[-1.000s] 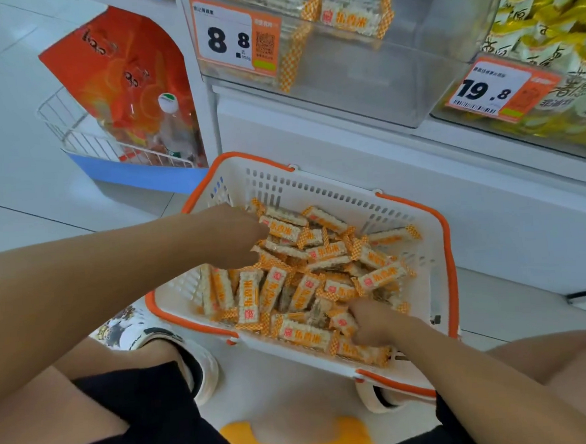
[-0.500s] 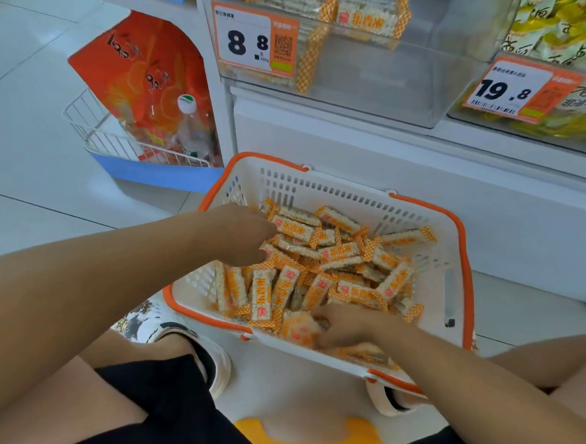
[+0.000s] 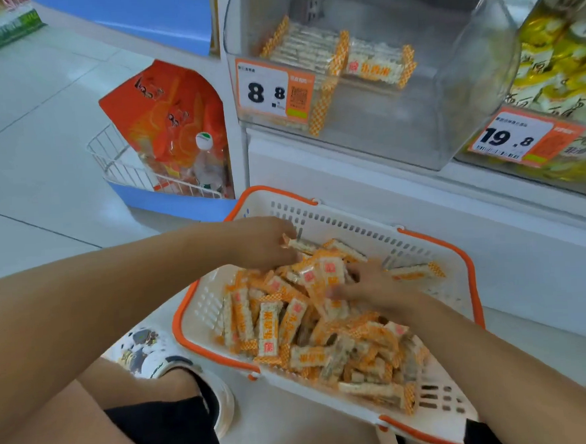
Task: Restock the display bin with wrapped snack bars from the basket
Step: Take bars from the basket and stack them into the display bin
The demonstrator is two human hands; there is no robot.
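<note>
A white basket with an orange rim sits on the floor in front of me, holding several orange-and-white wrapped snack bars. My left hand is at the basket's far left side, fingers curled round a few bars. My right hand reaches into the middle of the pile and gathers a bunch of bars against its fingers. Above, the clear display bin with the 8.8 price tag holds only a few bars at its back.
A neighbouring clear bin with yellow packets and a 19.8 tag is at the right. A wire rack with orange bags and a bottle stands to the left. My knees and a patterned shoe are close below the basket.
My right hand has moved from the basket's near edge up to the middle of the pile, lifting bars. My left hand stays at the far left. The view has tilted upward.
</note>
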